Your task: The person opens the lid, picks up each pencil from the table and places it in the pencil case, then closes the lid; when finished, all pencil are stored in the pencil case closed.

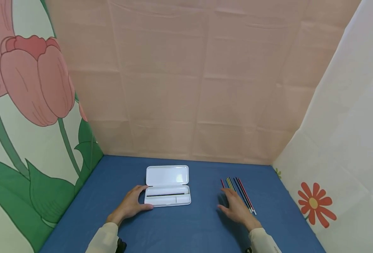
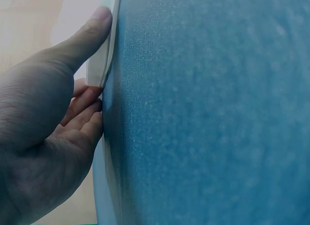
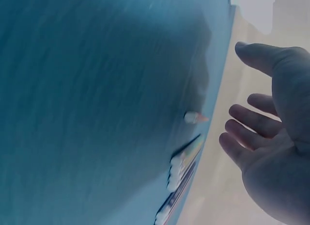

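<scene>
A white pencil case (image 1: 161, 201) lies on the blue table, its hinged lid (image 1: 167, 175) raised at the back. A dark slender stick (image 1: 165, 194) lies lengthwise inside it. My left hand (image 1: 130, 203) holds the case's left end, thumb at the front edge and fingers at the back corner; the left wrist view shows the thumb (image 2: 92, 33) against its side. Over the left part of a row of several colored pencils (image 1: 246, 195) is my right hand (image 1: 236, 207), its fingers spread and holding nothing. Pencil ends (image 3: 181, 171) show below that hand in the right wrist view.
The blue table (image 1: 186, 232) meets a beige cloth (image 1: 186, 105) at the back. A flower-printed cloth (image 1: 38, 84) hangs at left, and a white one (image 1: 347, 158) with a red flower at right. The pencils lie to the right of the case.
</scene>
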Demonstrator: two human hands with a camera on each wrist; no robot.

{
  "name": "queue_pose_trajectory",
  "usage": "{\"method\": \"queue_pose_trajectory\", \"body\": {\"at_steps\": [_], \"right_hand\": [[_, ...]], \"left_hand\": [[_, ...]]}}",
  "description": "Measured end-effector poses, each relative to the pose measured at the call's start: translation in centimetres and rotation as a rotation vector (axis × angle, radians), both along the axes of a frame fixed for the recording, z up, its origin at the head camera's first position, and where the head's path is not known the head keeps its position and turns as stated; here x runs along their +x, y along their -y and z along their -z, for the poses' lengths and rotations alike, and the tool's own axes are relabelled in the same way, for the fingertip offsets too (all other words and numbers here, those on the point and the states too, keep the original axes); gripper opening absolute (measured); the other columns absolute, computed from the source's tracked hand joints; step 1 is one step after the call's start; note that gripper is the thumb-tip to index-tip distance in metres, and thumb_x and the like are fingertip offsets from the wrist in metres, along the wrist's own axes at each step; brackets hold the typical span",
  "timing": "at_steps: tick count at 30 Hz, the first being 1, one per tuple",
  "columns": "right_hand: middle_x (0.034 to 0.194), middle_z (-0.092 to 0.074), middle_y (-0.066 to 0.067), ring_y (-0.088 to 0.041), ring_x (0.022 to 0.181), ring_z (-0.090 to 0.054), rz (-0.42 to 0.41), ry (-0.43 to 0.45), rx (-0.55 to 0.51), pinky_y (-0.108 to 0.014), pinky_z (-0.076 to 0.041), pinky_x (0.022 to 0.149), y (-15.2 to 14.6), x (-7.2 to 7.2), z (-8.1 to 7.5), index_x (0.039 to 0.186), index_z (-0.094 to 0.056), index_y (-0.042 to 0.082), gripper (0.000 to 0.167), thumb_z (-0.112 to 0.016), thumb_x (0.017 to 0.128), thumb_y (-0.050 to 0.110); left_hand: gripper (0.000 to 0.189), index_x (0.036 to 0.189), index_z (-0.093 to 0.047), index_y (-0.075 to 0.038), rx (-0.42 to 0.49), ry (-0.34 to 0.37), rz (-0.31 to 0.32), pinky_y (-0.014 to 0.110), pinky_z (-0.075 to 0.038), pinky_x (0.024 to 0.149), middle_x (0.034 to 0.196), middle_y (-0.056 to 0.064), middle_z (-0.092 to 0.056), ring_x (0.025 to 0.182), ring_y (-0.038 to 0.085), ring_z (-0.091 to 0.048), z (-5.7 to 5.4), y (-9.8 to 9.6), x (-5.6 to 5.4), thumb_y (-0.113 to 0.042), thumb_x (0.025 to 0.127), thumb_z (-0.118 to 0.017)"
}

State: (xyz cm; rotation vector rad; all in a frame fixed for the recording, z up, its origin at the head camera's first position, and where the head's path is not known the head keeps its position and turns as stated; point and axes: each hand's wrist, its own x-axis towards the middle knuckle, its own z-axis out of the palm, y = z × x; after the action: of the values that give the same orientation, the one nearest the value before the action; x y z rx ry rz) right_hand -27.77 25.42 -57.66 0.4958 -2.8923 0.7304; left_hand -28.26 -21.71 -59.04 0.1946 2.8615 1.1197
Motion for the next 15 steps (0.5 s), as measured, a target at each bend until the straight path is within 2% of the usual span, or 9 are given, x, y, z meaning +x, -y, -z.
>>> {"method": "queue_pose_trajectory", "body": {"at_steps": [7,15], "right_hand": [[0.16,-0.061,-0.03,-0.051,0.15,-0.058,0.042,0.013,0.051,-0.069,-0.051,0.122,-1.6,0.1,0.2,0.158,-0.058,-0.005,0.074,-0.091,0.098,0.023],[0.155,-0.065,-0.029,-0.051,0.147,-0.061,0.049,0.035,0.082,-0.07,-0.052,0.119,-2.4,0.0,0.6,0.154,-0.062,-0.006,0.07,-0.091,0.097,0.023]], "left_hand": [[0.099,0.164,-0.056,-0.005,0.003,-0.002,-0.001,0.073,-0.043,0.128,0.164,0.023,-0.057,0.155,0.05,-0.053,0.0,0.0,0.0,-0.046,0.085,-0.101],[0.098,0.163,-0.056,-0.005,-0.002,-0.007,-0.006,0.073,-0.043,0.128,0.163,0.021,-0.058,0.154,0.048,-0.054,0.1,0.0,0.0,-0.044,0.085,-0.101]]}}
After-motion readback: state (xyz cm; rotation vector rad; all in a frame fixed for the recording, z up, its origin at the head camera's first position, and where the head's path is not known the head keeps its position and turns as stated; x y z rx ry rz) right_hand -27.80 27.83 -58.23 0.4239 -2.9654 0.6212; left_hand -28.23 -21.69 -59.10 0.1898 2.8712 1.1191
